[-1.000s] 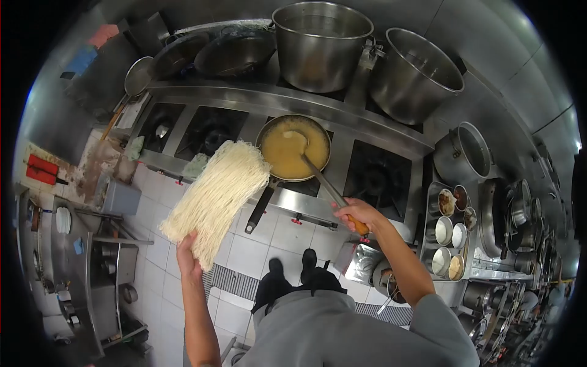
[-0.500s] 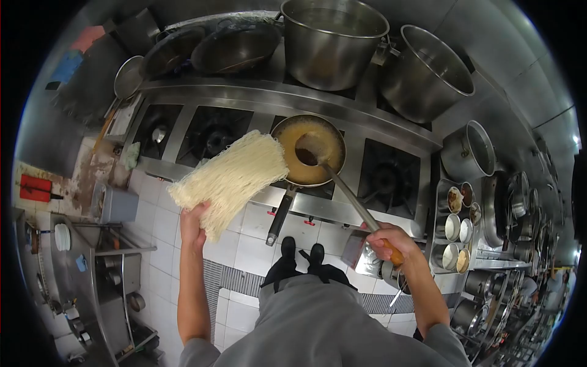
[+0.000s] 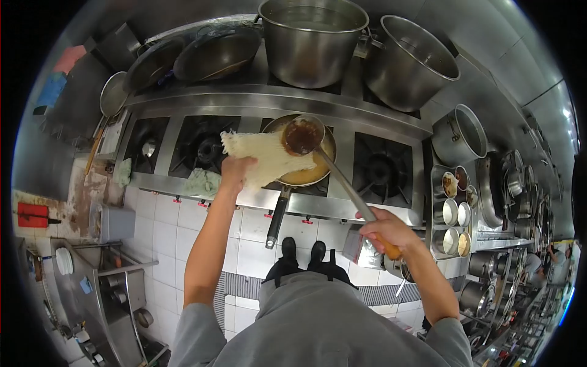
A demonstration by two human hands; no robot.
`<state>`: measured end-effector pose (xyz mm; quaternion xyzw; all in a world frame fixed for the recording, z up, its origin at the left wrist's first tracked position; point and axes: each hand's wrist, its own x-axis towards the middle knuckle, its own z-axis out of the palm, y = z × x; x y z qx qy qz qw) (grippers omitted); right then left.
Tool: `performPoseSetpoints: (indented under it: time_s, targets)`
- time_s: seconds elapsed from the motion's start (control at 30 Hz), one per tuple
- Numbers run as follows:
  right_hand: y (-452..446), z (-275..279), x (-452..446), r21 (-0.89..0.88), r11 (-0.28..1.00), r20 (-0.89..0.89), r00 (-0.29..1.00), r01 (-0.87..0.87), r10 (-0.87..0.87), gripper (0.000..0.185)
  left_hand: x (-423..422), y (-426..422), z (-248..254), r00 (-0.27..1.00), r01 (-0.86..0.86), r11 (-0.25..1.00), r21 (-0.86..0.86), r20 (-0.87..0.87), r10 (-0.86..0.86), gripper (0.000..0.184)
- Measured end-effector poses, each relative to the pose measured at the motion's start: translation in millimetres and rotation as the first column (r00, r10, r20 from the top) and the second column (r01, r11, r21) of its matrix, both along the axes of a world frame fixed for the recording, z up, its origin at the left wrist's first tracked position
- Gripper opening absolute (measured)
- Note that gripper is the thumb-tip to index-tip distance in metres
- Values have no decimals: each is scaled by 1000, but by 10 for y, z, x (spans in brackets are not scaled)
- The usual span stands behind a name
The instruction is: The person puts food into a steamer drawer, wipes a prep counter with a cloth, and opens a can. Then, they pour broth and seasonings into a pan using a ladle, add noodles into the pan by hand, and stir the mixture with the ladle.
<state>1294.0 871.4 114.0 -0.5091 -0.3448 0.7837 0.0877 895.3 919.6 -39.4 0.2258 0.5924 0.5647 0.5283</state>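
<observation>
A flat slab of pale, thin noodles [image 3: 264, 156] reaches from the left over the frying pan [image 3: 329, 145], its right part inside the rim. My left hand [image 3: 235, 174] is closed on the slab's left edge. In my right hand [image 3: 388, 232] is the wooden handle of a long metal ladle [image 3: 345, 185]. The ladle's bowl is held over the pan and the noodles, with brown showing in it. Yellowish liquid shows at the pan's lower right. The pan's black handle [image 3: 278, 218] points toward me.
Burners [image 3: 205, 147] flank the pan, with a green cloth [image 3: 202, 182] at the stove's front edge. Behind are woks [image 3: 218, 54] and tall pots [image 3: 313, 55]. To the right, a tray [image 3: 438, 211] holds seasoning containers. Distant people [image 3: 556, 257] are at far right.
My left hand has brought the noodles right and over the pan. The ladle's bowl has risen out of the liquid, and the visible liquid is now largely covered.
</observation>
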Motion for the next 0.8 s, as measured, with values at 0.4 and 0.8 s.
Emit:
performPoseSetpoints:
  time_s: [0.4, 0.8]
  targets:
    - [-232, -795, -308, 134, 984, 124, 987, -115, 99, 47, 617, 828, 210, 372, 70, 932, -355, -858, -355, 35]
    - [-226, -609, -13, 362, 905, 402, 914, -223, 65, 38, 860, 1184, 88, -75, 183, 809, -559, -828, -555, 33]
